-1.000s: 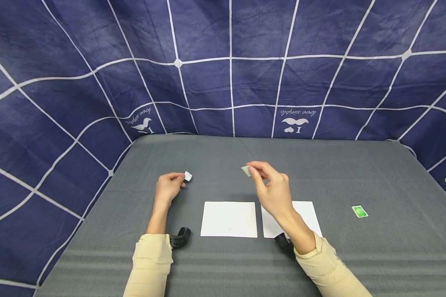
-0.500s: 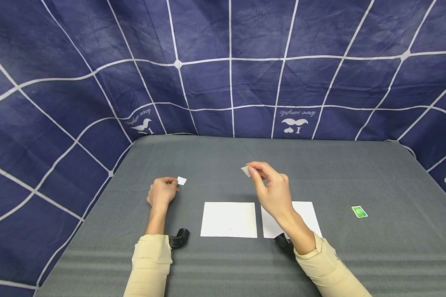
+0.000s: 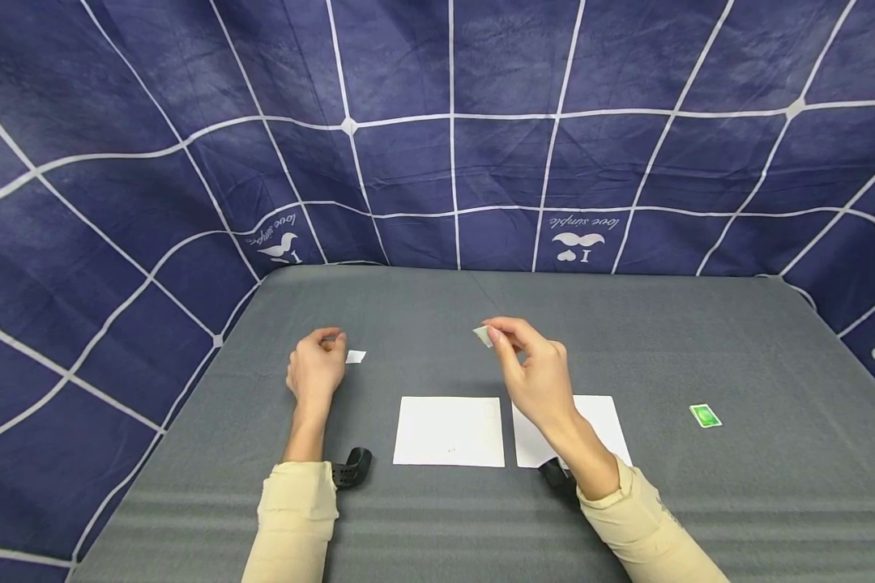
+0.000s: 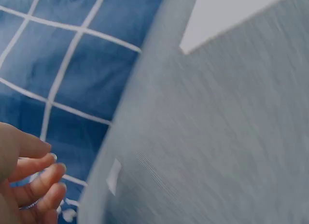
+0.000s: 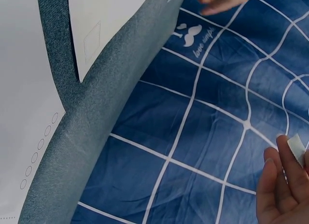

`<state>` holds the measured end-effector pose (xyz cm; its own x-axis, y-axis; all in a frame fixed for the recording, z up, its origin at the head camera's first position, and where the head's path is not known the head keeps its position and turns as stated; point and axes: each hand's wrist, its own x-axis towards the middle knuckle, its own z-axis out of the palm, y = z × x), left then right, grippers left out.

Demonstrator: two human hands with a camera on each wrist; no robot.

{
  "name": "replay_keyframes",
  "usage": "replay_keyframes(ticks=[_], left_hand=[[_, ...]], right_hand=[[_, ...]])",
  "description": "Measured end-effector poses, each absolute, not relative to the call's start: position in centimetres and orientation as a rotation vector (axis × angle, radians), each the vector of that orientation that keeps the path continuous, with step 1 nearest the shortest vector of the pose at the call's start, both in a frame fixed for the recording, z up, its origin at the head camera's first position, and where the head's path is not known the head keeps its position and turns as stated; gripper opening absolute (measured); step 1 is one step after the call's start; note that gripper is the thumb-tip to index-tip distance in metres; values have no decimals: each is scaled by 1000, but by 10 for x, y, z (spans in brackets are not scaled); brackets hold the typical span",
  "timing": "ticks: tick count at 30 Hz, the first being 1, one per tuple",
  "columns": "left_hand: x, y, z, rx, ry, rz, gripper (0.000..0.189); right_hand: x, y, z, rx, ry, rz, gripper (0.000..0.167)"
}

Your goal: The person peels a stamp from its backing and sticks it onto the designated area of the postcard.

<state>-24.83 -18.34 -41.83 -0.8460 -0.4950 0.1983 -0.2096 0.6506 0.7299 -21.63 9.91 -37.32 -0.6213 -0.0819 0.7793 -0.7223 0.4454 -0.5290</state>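
In the head view my right hand (image 3: pixel 532 368) is raised and pinches a small pale stamp (image 3: pixel 484 335) between thumb and fingertips. The right wrist view shows the finely toothed edge of this stamp (image 5: pixel 296 149). My left hand (image 3: pixel 317 364) hovers at the left with loosely bent fingers and holds nothing. A small white slip of paper (image 3: pixel 356 356) lies on the table just right of it; in the left wrist view the slip (image 4: pixel 114 176) is apart from the fingers. Two white envelopes lie side by side: the left one (image 3: pixel 448 431) and the right one (image 3: pixel 608 425), partly hidden under my right forearm.
A green stamp-like rectangle with a white border (image 3: pixel 706 415) lies at the right of the grey tabletop (image 3: pixel 663 340). Blue cloth with white lines (image 3: pixel 408 162) hangs behind and to the left. Printed ovals (image 5: pixel 34 159) run along one envelope's edge.
My left hand has moved slightly left and down and released the white slip, which now lies on the table. My right hand has stayed put with the stamp.
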Motion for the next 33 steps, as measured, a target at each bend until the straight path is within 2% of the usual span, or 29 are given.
replay_keyframes(ticks=[8,16,27,33], left_hand=[[-235,-144,-379,164,-2377,-1266,21],[-211,-89,-359,-253,-2232,-1668,21],[-195,-62,-354,-414,-2133,-2042,30],[-194,-59,-353,-386,-2113,-2155,30]], right_hand=[[-217,100,-374,691,-1992,1102,10],[-218,98,-374,716,-1907,983,10],[-217,93,-373,722,-1738,768,14],[-217,92,-375,743,-1740,762,15]])
